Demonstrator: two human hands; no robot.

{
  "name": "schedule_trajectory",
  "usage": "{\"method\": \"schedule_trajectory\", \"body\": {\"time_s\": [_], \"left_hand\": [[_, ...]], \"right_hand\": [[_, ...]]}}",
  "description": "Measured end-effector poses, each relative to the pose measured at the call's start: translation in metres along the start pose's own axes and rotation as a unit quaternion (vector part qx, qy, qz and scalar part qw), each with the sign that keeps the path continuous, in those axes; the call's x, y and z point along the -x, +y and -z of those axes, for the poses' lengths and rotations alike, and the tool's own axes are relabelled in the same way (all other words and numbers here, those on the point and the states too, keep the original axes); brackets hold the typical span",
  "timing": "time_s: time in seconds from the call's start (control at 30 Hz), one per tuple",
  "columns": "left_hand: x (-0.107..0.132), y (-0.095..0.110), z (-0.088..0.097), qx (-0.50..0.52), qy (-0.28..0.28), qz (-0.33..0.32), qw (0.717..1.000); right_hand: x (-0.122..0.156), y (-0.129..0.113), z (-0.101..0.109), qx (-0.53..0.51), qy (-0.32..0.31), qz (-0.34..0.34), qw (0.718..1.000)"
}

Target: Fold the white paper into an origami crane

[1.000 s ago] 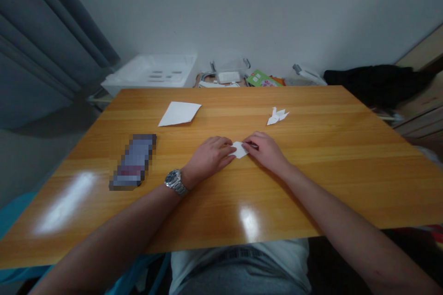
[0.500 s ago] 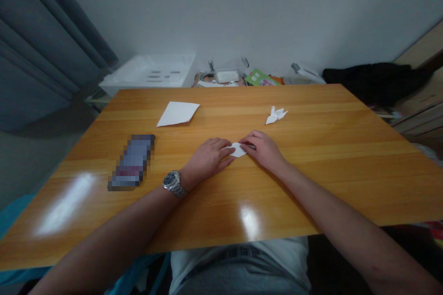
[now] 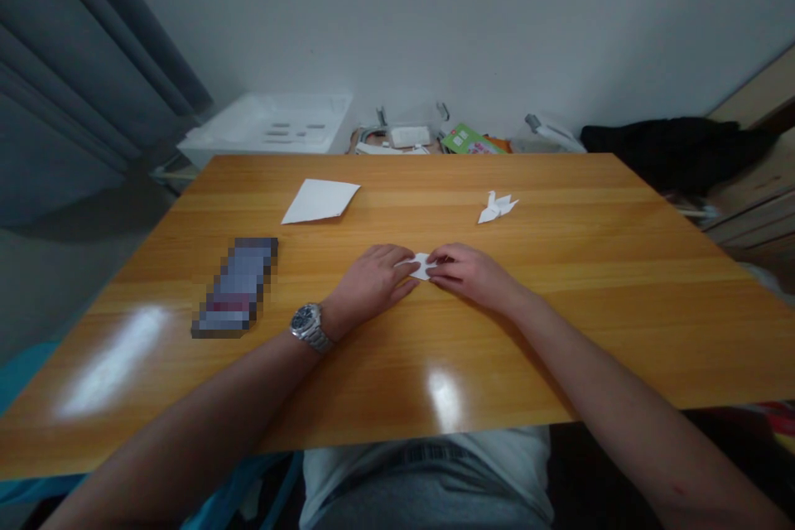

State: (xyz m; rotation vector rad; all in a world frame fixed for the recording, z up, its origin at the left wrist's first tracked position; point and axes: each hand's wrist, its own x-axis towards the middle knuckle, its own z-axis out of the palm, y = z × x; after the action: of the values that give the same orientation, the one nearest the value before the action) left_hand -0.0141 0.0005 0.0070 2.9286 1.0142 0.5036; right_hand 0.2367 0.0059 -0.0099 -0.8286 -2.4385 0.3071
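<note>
A small folded white paper [image 3: 422,265] lies on the wooden table [image 3: 559,306] near its middle. My left hand [image 3: 373,281], with a metal watch [image 3: 307,325] on its wrist, presses on the paper's left side with curled fingers. From the right, my right hand [image 3: 475,275] pinches the paper's edge with its fingertips. Most of the paper is hidden under both hands. A finished white paper crane [image 3: 497,206] sits farther back to the right. A flat white sheet [image 3: 320,201] lies at the back left.
A blurred dark flat object [image 3: 236,286] lies on the table's left part. Behind the table stand a white plastic bin [image 3: 267,126], cables, a green packet [image 3: 467,140] and dark cloth [image 3: 671,145]. Grey curtains [image 3: 74,74] hang at the left.
My right hand has slid a little left over the paper, so less of it shows. The left hand has barely shifted. The view has tilted slightly.
</note>
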Motion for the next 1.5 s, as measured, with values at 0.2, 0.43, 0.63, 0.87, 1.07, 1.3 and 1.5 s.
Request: {"method": "schedule_trajectory", "body": {"time_s": [0.2,0.43,0.63,0.87,1.07,1.3,1.5], "left_hand": [[-0.002,0.002,-0.001,0.006,0.009,-0.011,1.000],[-0.005,0.004,-0.003,0.004,-0.008,0.013,1.000],[-0.004,0.002,-0.005,0.029,-0.001,0.027,0.999],[-0.005,0.002,-0.003,0.042,0.002,0.035,0.999],[-0.008,0.005,-0.001,0.080,0.015,0.070,0.994],[-0.012,0.006,-0.005,0.135,0.030,0.106,0.985],[-0.010,0.004,-0.008,0.166,0.048,0.115,0.978]], "right_hand": [[-0.001,0.000,0.000,-0.008,-0.004,-0.019,1.000],[-0.003,-0.001,-0.001,-0.026,0.003,-0.015,1.000],[-0.005,-0.003,0.001,-0.026,-0.003,-0.017,1.000],[-0.006,-0.008,0.003,-0.051,0.002,-0.041,0.998],[-0.008,-0.011,0.004,-0.089,0.014,-0.092,0.992],[-0.010,-0.013,0.001,-0.091,0.025,-0.133,0.987],[-0.010,-0.013,0.000,-0.051,0.028,-0.099,0.993]]}}
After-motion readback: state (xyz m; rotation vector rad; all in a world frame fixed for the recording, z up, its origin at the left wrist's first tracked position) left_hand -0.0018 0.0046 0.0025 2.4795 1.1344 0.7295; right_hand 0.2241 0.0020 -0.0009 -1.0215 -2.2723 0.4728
